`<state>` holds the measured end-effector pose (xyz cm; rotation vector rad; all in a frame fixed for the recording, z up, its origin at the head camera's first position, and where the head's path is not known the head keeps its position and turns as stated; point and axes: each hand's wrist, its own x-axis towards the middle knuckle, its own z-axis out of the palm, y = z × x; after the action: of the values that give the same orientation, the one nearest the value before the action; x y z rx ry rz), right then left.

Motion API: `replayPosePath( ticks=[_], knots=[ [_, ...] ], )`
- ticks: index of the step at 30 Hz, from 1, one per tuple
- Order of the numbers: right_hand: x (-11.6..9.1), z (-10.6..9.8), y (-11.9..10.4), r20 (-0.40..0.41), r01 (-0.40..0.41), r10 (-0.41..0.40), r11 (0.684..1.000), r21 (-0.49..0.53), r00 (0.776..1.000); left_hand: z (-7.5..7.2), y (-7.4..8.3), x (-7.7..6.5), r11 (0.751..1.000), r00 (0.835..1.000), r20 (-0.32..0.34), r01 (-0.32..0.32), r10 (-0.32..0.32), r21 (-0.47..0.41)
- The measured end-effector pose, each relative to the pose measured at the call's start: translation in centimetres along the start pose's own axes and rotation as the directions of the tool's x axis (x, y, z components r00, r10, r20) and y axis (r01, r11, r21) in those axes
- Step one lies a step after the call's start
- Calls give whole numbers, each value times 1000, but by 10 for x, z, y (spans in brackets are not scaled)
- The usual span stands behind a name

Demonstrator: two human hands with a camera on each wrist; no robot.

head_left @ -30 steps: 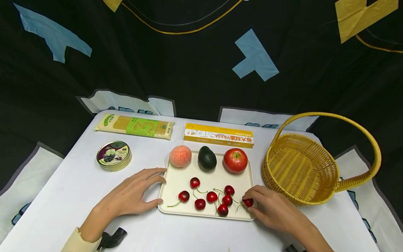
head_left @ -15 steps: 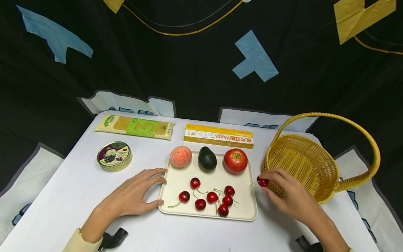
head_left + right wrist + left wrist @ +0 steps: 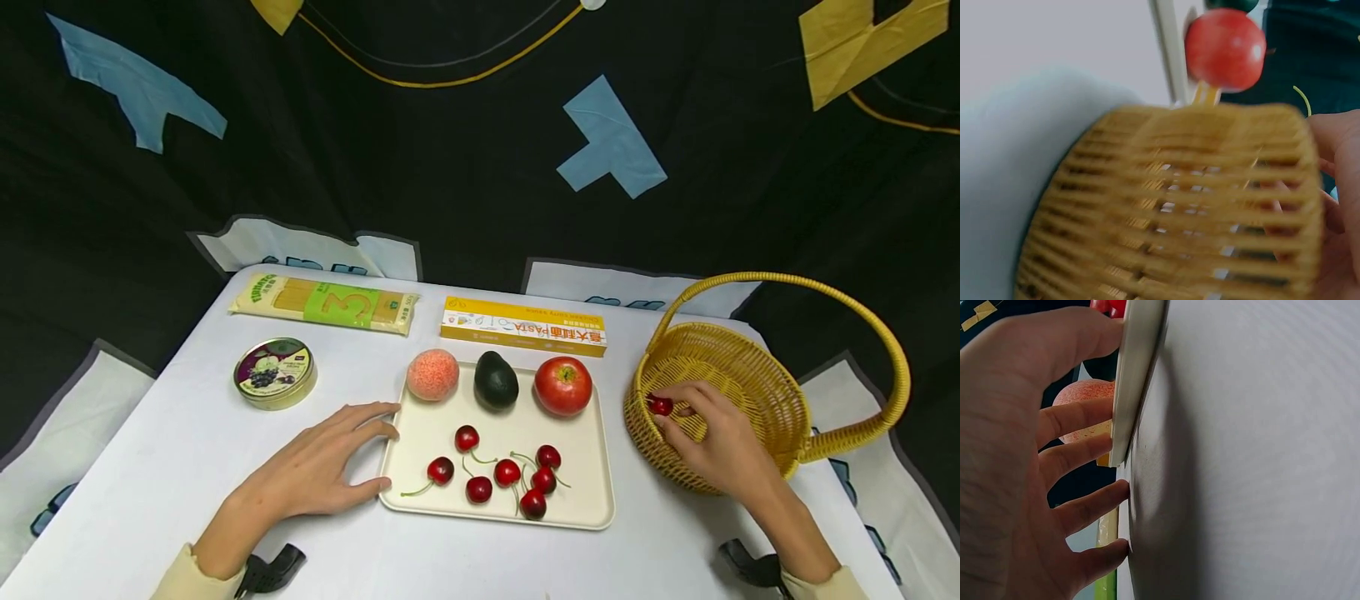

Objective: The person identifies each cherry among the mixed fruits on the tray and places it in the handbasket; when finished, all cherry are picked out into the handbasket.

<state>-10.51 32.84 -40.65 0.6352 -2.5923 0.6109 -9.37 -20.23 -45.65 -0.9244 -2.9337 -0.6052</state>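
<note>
In the head view, my right hand [image 3: 723, 442] pinches a dark red cherry [image 3: 660, 406] over the left part of the wicker basket [image 3: 801, 408]. The right wrist view is mostly filled by the blurred basket wall [image 3: 1179, 206], partly hiding that hand. My left hand [image 3: 315, 462] lies at the left edge of the cream tray [image 3: 581, 475], fingers spread, thumb and fingertips at the rim. Several cherries [image 3: 478, 490] with green stems lie across the tray's front half. Along its back sit a pinkish peach [image 3: 432, 375], a dark avocado [image 3: 496, 381] and a red apple [image 3: 562, 387].
Behind the tray lie a yellow pasta box [image 3: 522, 327] and a pack of spaghetti [image 3: 326, 304]. A round tin [image 3: 275, 372] stands left of the tray. The basket's tall handle [image 3: 862, 308] arches up at the right. A black curtain [image 3: 450, 167] hangs behind the table.
My right hand has lifted a cherry from the tray's right edge and carried it right and away from me, over the basket. My left hand stays at the tray.
</note>
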Motion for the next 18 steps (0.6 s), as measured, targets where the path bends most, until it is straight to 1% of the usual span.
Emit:
replayPosePath(
  ticks=[4,7,11,15,18],
  knots=[
    [1,1,13,-11,-16,16,1000,-14,1000,0,0,0,1000,1000,-3,-2,2,1],
    [1,2,20,-4,-33,33,999,-27,999,1,0,0,1000,1000,-6,-4,4,5],
    [0,5,29,18,-53,53,998,-39,998,1,-1,-1,1000,1000,-7,-4,4,3],
    [2,8,37,42,-61,62,998,-24,997,1,-1,-1,1000,1000,-11,-12,12,-4],
    [4,9,43,74,-73,75,997,-26,994,1,-1,0,1000,1000,-13,-18,18,-6]
  ],
)
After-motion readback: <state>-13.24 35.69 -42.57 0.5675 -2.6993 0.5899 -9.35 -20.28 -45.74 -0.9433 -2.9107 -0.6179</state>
